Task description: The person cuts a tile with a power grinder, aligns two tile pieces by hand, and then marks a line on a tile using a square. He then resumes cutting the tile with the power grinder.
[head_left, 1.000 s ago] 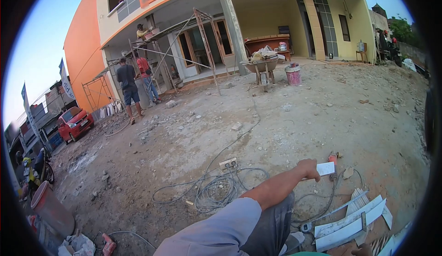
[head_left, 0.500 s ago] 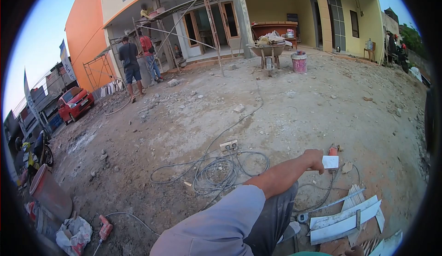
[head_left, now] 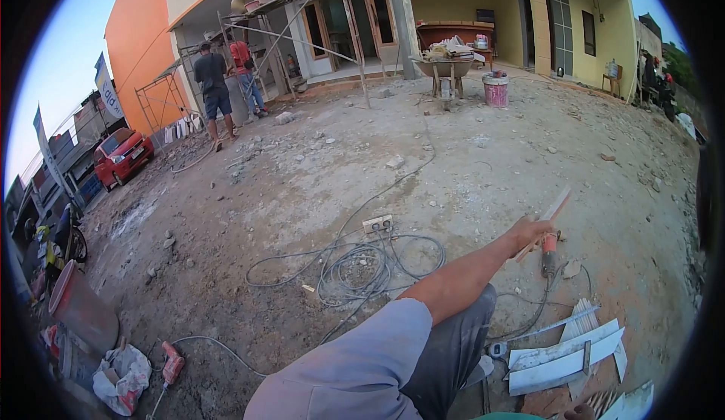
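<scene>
My left hand (head_left: 532, 231) is stretched out to the right, closed round a thin tile strip (head_left: 557, 204) that tilts up away from me. Just under that hand, a red power tool (head_left: 549, 255), which looks like an angle grinder, lies on the ground with its cable. At the bottom edge, only a small dark part of my right hand (head_left: 581, 412) shows near the tile pieces; its fingers are not clear. White tile strips (head_left: 563, 361) lie stacked at lower right. Beside them, a tape measure (head_left: 498, 350) has its blade pulled out.
A grey cable (head_left: 355, 273) lies coiled round a socket block (head_left: 377, 225). At lower left are a red drill (head_left: 173, 363), a plastic bag (head_left: 122, 378) and a large bucket (head_left: 83, 310). A loaded wheelbarrow (head_left: 444, 69) and people by scaffolding (head_left: 355, 35) are farther off.
My left hand has turned the tile strip from its white face toward me to edge-on and slanted, and moved slightly up. More of the red power tool shows now.
</scene>
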The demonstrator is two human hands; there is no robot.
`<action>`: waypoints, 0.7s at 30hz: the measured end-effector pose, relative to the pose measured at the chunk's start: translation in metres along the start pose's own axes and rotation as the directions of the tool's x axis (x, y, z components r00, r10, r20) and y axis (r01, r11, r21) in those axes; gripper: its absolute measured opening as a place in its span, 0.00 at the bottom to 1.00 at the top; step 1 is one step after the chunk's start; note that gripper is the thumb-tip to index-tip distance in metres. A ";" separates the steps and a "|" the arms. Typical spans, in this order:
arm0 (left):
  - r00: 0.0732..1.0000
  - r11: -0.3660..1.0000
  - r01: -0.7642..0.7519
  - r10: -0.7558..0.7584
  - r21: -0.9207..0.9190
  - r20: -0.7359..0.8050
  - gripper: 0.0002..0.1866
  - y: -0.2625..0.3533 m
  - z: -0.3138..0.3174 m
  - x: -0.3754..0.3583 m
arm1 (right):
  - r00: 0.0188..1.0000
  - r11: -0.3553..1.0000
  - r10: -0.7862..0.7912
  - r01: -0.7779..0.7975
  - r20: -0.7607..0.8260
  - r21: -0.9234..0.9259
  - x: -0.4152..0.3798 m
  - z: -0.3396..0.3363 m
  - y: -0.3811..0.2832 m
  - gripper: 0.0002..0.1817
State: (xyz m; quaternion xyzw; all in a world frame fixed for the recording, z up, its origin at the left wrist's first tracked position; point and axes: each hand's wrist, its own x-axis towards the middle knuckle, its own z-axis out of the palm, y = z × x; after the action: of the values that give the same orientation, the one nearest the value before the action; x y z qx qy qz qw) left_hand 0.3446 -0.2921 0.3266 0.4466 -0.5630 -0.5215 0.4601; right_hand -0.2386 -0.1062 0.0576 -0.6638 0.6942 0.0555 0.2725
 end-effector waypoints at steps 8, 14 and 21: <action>0.998 0.799 -0.062 0.042 -0.598 -0.048 0.32 0.021 0.012 -0.007 | 0.992 0.995 -0.102 0.102 -0.079 -0.007 0.007 0.012 0.028 0.25; 0.999 0.895 -0.040 0.046 -0.444 0.004 0.30 0.019 0.011 -0.013 | 0.974 0.990 0.063 -0.034 -0.218 0.135 -0.057 -0.031 -0.070 0.24; 0.822 0.693 -0.345 0.549 0.633 -0.153 0.47 0.033 0.030 -0.021 | 0.968 0.962 0.185 -0.143 -0.171 0.234 -0.090 -0.055 -0.104 0.32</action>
State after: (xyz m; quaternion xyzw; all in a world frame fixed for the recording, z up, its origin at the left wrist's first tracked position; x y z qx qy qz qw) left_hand 0.3179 -0.2641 0.3573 0.4922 -0.7010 -0.1119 0.5037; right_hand -0.1590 -0.0617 0.1747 -0.5718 0.7719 -0.0629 0.2707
